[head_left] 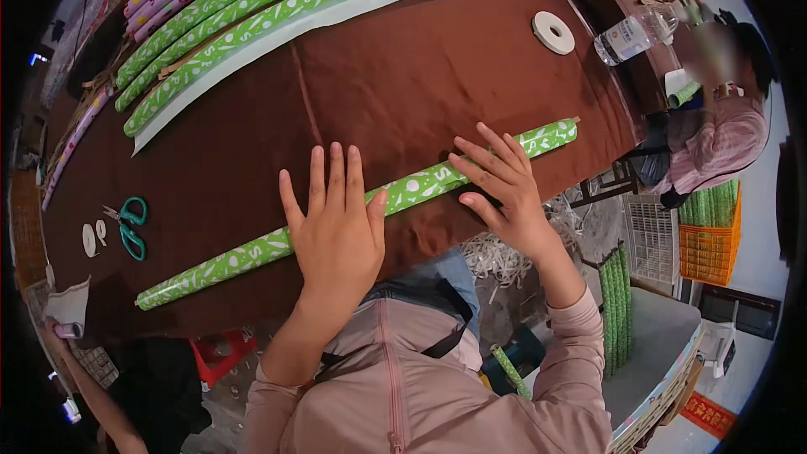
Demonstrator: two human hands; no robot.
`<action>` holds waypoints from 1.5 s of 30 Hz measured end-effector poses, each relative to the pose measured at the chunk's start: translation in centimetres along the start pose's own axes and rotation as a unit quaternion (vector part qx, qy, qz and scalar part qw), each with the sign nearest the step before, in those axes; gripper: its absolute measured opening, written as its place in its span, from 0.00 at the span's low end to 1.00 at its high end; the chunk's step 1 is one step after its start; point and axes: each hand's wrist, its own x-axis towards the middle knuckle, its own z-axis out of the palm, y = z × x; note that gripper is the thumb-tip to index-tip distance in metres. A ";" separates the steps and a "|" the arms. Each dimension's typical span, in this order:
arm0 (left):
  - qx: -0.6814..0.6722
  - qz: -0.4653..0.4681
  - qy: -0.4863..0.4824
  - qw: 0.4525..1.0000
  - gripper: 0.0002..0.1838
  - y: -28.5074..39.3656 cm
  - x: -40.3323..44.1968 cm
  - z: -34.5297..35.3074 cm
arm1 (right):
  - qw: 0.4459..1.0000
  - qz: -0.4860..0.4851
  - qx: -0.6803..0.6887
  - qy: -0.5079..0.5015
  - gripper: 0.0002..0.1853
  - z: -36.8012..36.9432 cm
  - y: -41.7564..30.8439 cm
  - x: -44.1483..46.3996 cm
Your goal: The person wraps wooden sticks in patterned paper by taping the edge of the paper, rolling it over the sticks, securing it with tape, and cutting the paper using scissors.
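Note:
A long roll of green patterned paper lies slantwise across the brown cloth-covered table in front of me. My left hand rests over the roll left of its middle, palm down with the fingers stretched out. Farther right, my right hand is over the roll too, its fingers spread and the thumb apart. Neither hand is wrapped round it; the palms hide short lengths of the roll. A thin stick end pokes out at the roll's upper right tip.
Green and purple paper rolls lie along the far side. Scissors with teal handles and small tape rolls are at left. A white tape roll and a plastic bottle stand at right. A person sits beyond; another's arm shows lower left.

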 end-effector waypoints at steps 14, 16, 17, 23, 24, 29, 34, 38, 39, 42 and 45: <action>0.011 0.014 -0.015 1.000 0.33 -0.1 -0.6 0.2 | 0.857 0.380 0.340 0.070 0.16 0.0 -3.3 -1.4; 0.014 0.014 -0.019 1.000 0.34 0.0 -0.6 0.2 | 0.778 0.436 0.450 -0.043 0.24 -0.4 -3.2 -0.9; 0.020 0.015 -0.020 0.999 0.34 0.0 -0.6 0.2 | 0.778 0.437 0.449 -0.042 0.24 -0.5 -3.2 -0.6; 0.047 0.015 -0.026 0.998 0.36 0.0 -0.8 0.5 | 0.642 0.505 0.556 -0.153 0.31 -0.3 -4.1 1.8; 0.055 0.014 -0.029 0.998 0.36 0.0 -0.7 0.5 | 0.643 0.506 0.555 -0.151 0.31 -0.2 -4.3 2.0; 0.035 0.021 -0.033 0.999 0.34 0.0 -0.8 0.5 | 0.637 0.522 0.546 -0.154 0.34 0.4 -4.5 2.3; 0.024 0.023 -0.037 0.999 0.33 -0.2 -0.7 0.3 | 0.644 0.519 0.544 -0.140 0.32 0.6 -4.7 2.1; -0.011 0.017 -0.054 0.998 0.31 -0.5 -0.7 0.1 | 0.640 0.517 0.556 -0.122 0.28 0.7 -4.7 1.8; -0.027 0.018 -0.055 0.998 0.30 -0.6 -0.7 0.2 | 0.640 0.516 0.556 -0.121 0.28 0.6 -4.8 1.8; -0.001 0.021 -0.029 0.999 0.32 -0.7 -0.8 0.7 | 0.629 0.518 0.569 -0.108 0.22 0.5 -4.9 1.4; 0.001 0.023 -0.011 1.000 0.32 -0.7 -0.7 0.9 | 0.708 0.453 0.521 -0.148 0.14 0.7 -5.1 0.2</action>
